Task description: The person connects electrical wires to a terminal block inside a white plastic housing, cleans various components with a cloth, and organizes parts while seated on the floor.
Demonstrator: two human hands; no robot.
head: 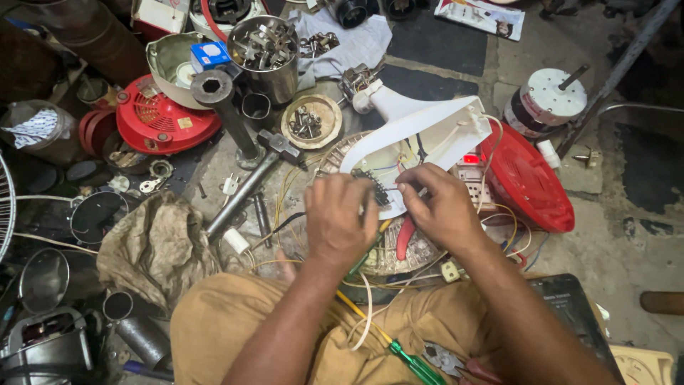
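An open white fan base (420,132) lies on the floor in front of me, with coloured wires and a small black switch block (374,189) exposed inside. My left hand (338,221) is curled over the near edge of the base beside the switch block. My right hand (438,203) pinches something small at the switch block; the part between its fingers is too small to name. A red fan cover (527,182) lies just right of the base. A green-handled screwdriver (410,360) and pliers (456,363) rest on my lap.
A hammer (256,178) lies left of the base. A steel cup of metal parts (263,46), a dish of screws (311,122), a red round housing (160,117) and a crumpled rag (157,246) crowd the left. A fan motor (545,100) stands at the right.
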